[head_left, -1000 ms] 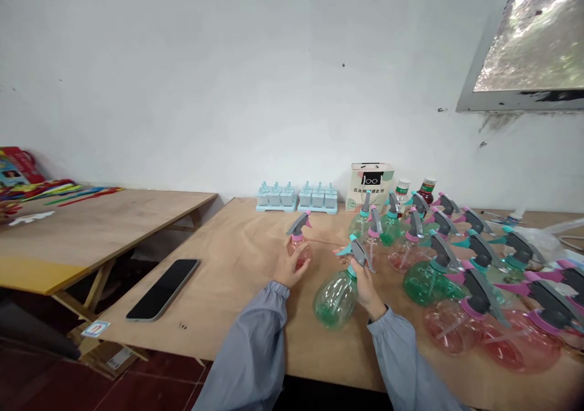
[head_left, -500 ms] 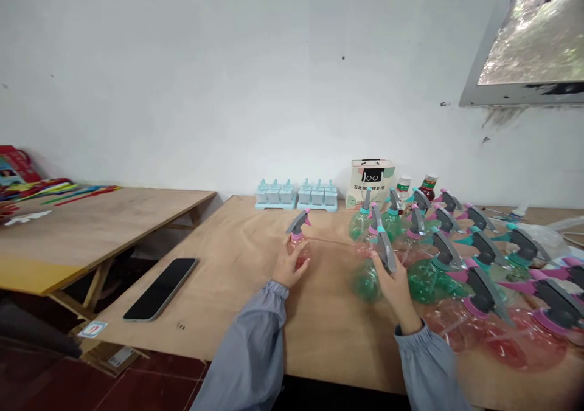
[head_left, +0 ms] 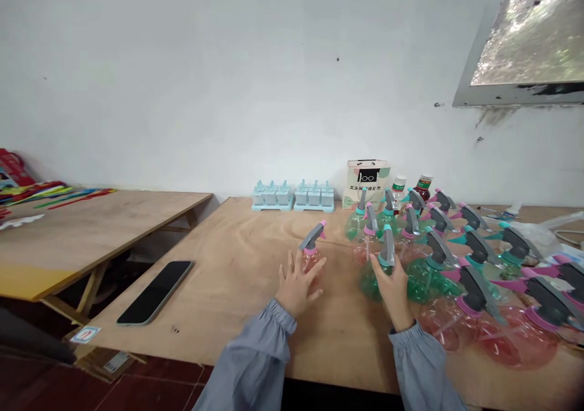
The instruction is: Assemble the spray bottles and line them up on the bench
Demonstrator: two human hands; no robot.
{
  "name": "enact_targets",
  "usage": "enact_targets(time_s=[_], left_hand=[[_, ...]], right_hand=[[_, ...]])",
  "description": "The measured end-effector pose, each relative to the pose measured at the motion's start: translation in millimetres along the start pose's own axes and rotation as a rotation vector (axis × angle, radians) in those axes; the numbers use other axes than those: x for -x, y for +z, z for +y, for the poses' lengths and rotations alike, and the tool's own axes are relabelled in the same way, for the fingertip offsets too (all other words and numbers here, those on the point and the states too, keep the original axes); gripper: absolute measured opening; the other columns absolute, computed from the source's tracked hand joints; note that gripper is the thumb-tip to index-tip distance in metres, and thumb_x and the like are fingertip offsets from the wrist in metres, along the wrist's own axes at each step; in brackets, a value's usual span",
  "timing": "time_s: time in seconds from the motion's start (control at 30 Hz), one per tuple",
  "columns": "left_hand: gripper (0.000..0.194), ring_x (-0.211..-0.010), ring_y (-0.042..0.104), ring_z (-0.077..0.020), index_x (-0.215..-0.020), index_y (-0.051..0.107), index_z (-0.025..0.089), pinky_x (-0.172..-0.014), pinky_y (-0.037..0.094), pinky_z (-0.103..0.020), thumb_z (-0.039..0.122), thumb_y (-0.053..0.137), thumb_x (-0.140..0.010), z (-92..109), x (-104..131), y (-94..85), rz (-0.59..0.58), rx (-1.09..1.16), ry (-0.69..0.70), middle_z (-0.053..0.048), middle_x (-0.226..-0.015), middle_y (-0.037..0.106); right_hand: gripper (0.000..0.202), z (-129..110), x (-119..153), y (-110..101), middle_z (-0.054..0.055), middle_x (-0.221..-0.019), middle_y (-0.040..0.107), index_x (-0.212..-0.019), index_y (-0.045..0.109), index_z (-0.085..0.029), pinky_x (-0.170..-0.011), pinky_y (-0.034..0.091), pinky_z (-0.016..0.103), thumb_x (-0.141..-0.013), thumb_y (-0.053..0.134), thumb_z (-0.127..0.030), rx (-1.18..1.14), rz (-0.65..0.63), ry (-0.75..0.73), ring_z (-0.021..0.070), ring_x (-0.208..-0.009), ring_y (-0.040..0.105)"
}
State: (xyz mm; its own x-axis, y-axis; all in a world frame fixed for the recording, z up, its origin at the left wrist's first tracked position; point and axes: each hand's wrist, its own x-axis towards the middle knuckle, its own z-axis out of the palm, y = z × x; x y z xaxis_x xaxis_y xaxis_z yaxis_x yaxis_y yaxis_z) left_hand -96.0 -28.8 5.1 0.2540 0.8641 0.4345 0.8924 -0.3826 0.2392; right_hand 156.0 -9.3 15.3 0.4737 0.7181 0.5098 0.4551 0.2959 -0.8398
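Observation:
A pink spray bottle [head_left: 312, 259] with a grey and pink trigger head stands upright near the middle of the table. My left hand [head_left: 295, 288] is at its near side, fingers spread and open; whether they touch the bottle I cannot tell. To the right, my right hand [head_left: 393, 289] is closed round the neck of a green spray bottle [head_left: 370, 282] with a grey and turquoise head, partly hidden by the hand. Beside it, more spray bottles crowd together, among them a green one [head_left: 422, 275] and a large pink one [head_left: 520, 338].
Two pale blue popsicle moulds [head_left: 272, 199] stand by the wall, left of a printed paper bag [head_left: 365, 183] and two capped bottles [head_left: 423, 186]. A black phone [head_left: 155, 292] lies at the table's left. Another table [head_left: 137, 216] holds colourful items beyond a gap.
The pink bottle has shifted right and nearer, and my left hand's fingers have spread from around it. The green bottle in my right hand has turned more upright.

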Motion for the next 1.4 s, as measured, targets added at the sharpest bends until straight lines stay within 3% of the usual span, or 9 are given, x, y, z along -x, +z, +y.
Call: enact_targets(time_s=[0.1,0.2,0.33,0.4,0.63,0.87,1.03,1.23,1.4], left_hand=[[0.075,-0.140,0.035,-0.0519,-0.143,0.049,0.042,-0.099,0.043,-0.067,0.050,0.076,-0.073,2,21,-21.3,-0.069,0.079,0.071,-0.013,-0.163,0.022],[0.067,-0.126,0.057,-0.0359,-0.140,0.052,0.040,-0.100,0.050,-0.051,0.058,0.070,-0.078,-5,35,-55.9,-0.133,0.241,0.173,-0.011,-0.152,0.045],[0.052,-0.109,0.065,-0.0239,-0.126,0.059,0.028,-0.097,0.053,-0.039,0.056,0.065,-0.083,-23,9,-82.6,0.004,0.400,0.051,-0.007,-0.117,0.068],[0.062,-0.120,0.060,-0.0253,-0.130,0.055,0.025,-0.102,0.050,-0.041,0.055,0.071,-0.078,-31,-20,-76.8,0.108,0.484,-0.020,-0.009,-0.127,0.063],[0.091,-0.108,0.066,-0.0214,-0.151,0.035,0.029,-0.088,0.055,-0.035,0.037,0.079,-0.071,-23,-84,-27.9,-0.167,1.021,0.089,-0.013,-0.140,0.058],[0.072,-0.085,0.064,-0.0153,-0.143,0.051,0.025,-0.083,0.055,-0.032,0.017,0.062,-0.072,-4,-89,-28.9,-0.127,0.895,0.037,-0.007,-0.132,0.065],[0.054,-0.095,0.065,-0.0196,-0.124,0.065,0.022,-0.092,0.054,-0.036,0.011,0.056,-0.072,-1,-88,-25.5,-0.103,0.860,0.007,-0.005,-0.122,0.070],[0.040,-0.095,0.065,-0.0221,-0.117,0.065,0.018,-0.089,0.054,-0.038,0.019,0.061,-0.077,4,-84,-7.3,0.116,0.872,-0.306,-0.008,-0.109,0.070],[0.057,-0.119,0.056,-0.0232,-0.122,0.060,0.022,-0.106,0.044,-0.038,0.028,0.078,-0.069,-5,-75,-5.0,0.110,1.021,-0.098,-0.009,-0.130,0.061]], right_hand=[[0.042,1,0,0,0.008,-0.082,0.071,-0.087,0.061,-0.022,-0.075,0.047,0.038,-0.075,0.062,-0.063,0.014,0.009,0.015,0.0267,-0.080,0.065],[0.041,1,1,-1,0.006,-0.080,0.069,-0.085,0.058,-0.023,-0.074,0.047,0.037,-0.074,0.061,-0.062,0.012,-0.006,0.018,0.0255,-0.077,0.064],[0.043,2,1,-1,0.007,-0.078,0.070,-0.085,0.059,-0.023,-0.072,0.047,0.036,-0.072,0.061,-0.064,0.007,0.001,0.018,0.0254,-0.076,0.064],[0.045,3,2,-1,0.006,-0.077,0.069,-0.085,0.059,-0.023,-0.070,0.048,0.036,-0.071,0.062,-0.065,0.010,0.011,0.020,0.0253,-0.075,0.064],[0.046,9,5,-1,0.006,-0.084,0.070,-0.093,0.059,-0.023,-0.074,0.050,0.037,-0.070,0.065,-0.061,0.039,0.017,-0.044,0.0247,-0.078,0.064],[0.049,15,6,0,0.008,-0.089,0.069,-0.096,0.057,-0.022,-0.080,0.050,0.041,-0.068,0.066,-0.061,0.053,0.010,-0.023,0.0270,-0.084,0.064],[0.046,16,5,0,0.009,-0.093,0.069,-0.098,0.057,-0.022,-0.084,0.048,0.043,-0.072,0.061,-0.060,0.018,-0.008,-0.006,0.0271,-0.088,0.064],[0.045,18,4,-1,0.009,-0.093,0.069,-0.097,0.058,-0.022,-0.083,0.048,0.042,-0.073,0.060,-0.060,0.000,-0.010,0.003,0.0267,-0.087,0.063],[0.044,19,4,-1,0.008,-0.091,0.069,-0.096,0.059,-0.022,-0.082,0.048,0.040,-0.073,0.060,-0.060,0.006,-0.003,-0.017,0.0261,-0.087,0.063]])
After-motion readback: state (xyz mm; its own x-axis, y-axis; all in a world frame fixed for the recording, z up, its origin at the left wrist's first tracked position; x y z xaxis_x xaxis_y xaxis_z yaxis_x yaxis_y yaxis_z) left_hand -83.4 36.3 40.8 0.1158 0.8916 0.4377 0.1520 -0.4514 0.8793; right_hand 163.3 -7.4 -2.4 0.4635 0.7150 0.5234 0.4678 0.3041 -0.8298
